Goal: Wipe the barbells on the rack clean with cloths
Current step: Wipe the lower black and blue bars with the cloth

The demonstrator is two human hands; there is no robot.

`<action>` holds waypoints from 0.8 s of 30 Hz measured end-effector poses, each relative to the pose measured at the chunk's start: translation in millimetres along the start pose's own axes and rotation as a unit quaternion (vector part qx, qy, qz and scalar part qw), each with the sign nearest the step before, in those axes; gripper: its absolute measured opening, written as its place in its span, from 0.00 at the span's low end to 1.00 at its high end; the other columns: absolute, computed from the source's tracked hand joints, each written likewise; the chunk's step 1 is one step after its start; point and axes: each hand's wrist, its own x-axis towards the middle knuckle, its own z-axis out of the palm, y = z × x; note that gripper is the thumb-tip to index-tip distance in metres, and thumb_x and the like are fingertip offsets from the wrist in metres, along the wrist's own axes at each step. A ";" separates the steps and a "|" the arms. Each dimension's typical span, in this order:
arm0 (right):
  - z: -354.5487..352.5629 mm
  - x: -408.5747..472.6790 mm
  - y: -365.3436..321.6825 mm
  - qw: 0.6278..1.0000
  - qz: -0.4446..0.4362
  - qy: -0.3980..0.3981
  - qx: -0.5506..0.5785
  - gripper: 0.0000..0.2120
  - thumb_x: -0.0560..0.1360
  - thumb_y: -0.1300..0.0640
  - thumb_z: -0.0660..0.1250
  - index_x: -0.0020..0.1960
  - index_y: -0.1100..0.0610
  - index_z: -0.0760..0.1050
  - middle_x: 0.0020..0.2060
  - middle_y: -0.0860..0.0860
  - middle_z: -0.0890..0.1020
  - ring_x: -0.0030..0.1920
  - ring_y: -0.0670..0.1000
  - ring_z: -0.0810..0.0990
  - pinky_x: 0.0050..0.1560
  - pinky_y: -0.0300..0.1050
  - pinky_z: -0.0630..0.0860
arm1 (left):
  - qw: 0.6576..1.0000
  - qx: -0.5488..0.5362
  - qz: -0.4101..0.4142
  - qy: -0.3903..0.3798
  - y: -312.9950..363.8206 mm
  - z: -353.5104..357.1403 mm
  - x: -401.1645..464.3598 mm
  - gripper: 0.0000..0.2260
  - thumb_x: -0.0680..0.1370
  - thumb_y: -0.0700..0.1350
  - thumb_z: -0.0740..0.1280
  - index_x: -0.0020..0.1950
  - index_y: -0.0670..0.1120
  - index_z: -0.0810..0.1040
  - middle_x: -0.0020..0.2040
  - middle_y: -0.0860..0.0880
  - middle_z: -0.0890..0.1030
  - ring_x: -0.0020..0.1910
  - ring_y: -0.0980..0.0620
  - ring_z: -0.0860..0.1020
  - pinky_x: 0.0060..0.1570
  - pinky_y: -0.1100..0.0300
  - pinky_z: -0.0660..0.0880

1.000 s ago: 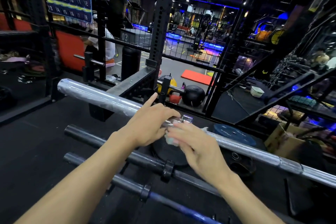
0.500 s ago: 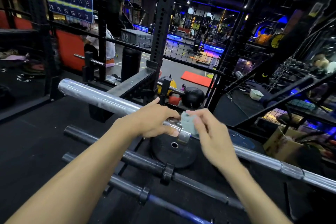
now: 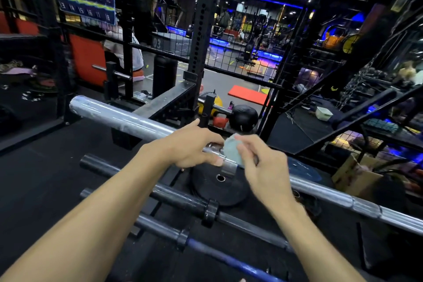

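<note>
A silver barbell [image 3: 119, 118] runs from upper left to lower right across the rack. My left hand [image 3: 187, 146] grips its sleeve just left of the collar. My right hand [image 3: 263, 167] holds a small pale blue cloth [image 3: 231, 149] pressed against the collar. Below it lie two dark barbells: a black barbell [image 3: 174, 194] and, nearest me, a barbell with a blue shaft [image 3: 229, 258].
A black weight plate [image 3: 219, 186] lies on the floor under the collar, and a blue plate [image 3: 304, 170] lies to its right. A black rack upright [image 3: 203, 30] and wire mesh stand behind. A cardboard box [image 3: 357, 178] sits at right. A person sits at far left behind the mesh.
My right hand lifted the cloth from under the bar up onto the collar and keeps it there, shifting slightly. My left hand stays gripping the sleeve.
</note>
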 end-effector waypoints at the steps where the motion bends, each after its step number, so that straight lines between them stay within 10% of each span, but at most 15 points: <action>1: 4.4 -2.2 -8.2 0.999 -0.031 -0.017 -0.001 0.09 0.79 0.64 0.69 0.57 0.55 0.82 0.46 0.46 0.85 0.44 0.40 0.81 0.48 0.37 0.77 | 1.000 0.003 0.004 0.001 0.1 -2.3 1.1 0.12 0.80 0.50 0.69 0.63 0.58 0.77 0.59 0.57 0.82 0.63 0.54 0.78 0.80 0.43 0.41; 4: 9.5 -18.5 -20.8 0.994 -0.099 -0.046 -0.001 0.09 0.81 0.60 0.66 0.57 0.55 0.83 0.57 0.46 0.85 0.57 0.45 0.83 0.60 0.36 0.75 | 1.000 0.001 0.006 -0.027 1.9 -5.3 2.1 0.14 0.81 0.48 0.67 0.66 0.56 0.77 0.62 0.57 0.82 0.64 0.54 0.77 0.80 0.41 0.41; 8: -20.2 24.6 -8.8 0.969 0.181 0.117 0.124 0.08 0.84 0.55 0.63 0.48 0.48 0.78 0.44 0.43 0.83 0.46 0.46 0.81 0.43 0.38 0.74 | 0.998 -0.008 -0.005 -0.068 5.7 -18.2 5.2 0.21 0.80 0.58 0.68 0.71 0.51 0.76 0.66 0.53 0.80 0.66 0.51 0.76 0.79 0.45 0.49; 11: -29.9 28.6 -0.5 0.948 0.231 0.143 0.165 0.09 0.86 0.53 0.58 0.48 0.46 0.74 0.44 0.42 0.80 0.47 0.47 0.79 0.45 0.43 0.73 | 0.994 -0.045 -0.009 -0.099 2.4 -22.1 7.9 0.21 0.79 0.60 0.69 0.68 0.51 0.79 0.61 0.51 0.82 0.59 0.48 0.79 0.67 0.49 0.71; 17: 2.2 -17.7 -2.4 0.991 -0.037 -0.129 0.007 0.12 0.85 0.54 0.62 0.67 0.49 0.74 0.73 0.40 0.73 0.77 0.41 0.66 0.74 0.37 0.64 | 0.994 -0.043 0.004 -0.104 0.8 -18.7 12.6 0.11 0.80 0.52 0.70 0.60 0.51 0.81 0.51 0.52 0.83 0.49 0.50 0.79 0.55 0.50 0.76; 24: 15.4 -1.4 -5.4 0.996 -0.042 -0.068 -0.032 0.14 0.84 0.53 0.63 0.67 0.52 0.80 0.69 0.46 0.79 0.72 0.44 0.73 0.73 0.48 0.71 | 0.993 -0.056 0.013 -0.099 -0.6 -17.7 13.4 0.03 0.81 0.50 0.70 0.50 0.58 0.78 0.42 0.61 0.79 0.41 0.63 0.76 0.47 0.59 0.72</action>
